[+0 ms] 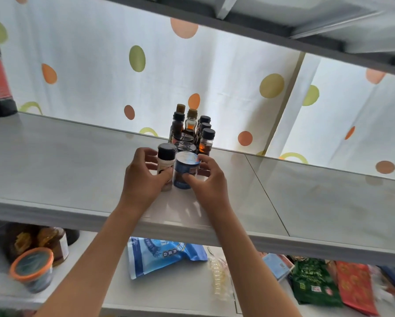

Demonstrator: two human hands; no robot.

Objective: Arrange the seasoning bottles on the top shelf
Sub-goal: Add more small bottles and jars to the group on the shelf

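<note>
Head view: on the top shelf [77, 161], the left hand [144, 177] curls round a pale shaker bottle [165, 167] with a black cap, standing upright, long axis vertical, cap up. Touching that bottle's right side, the right hand [205, 179] pinches a short blue jar [184, 170], also upright, lid up. Just behind the blue jar stands a tight cluster of dark seasoning bottles [192, 131], all upright with caps up, near the shelf's back edge before a dotted curtain [100, 76].
</note>
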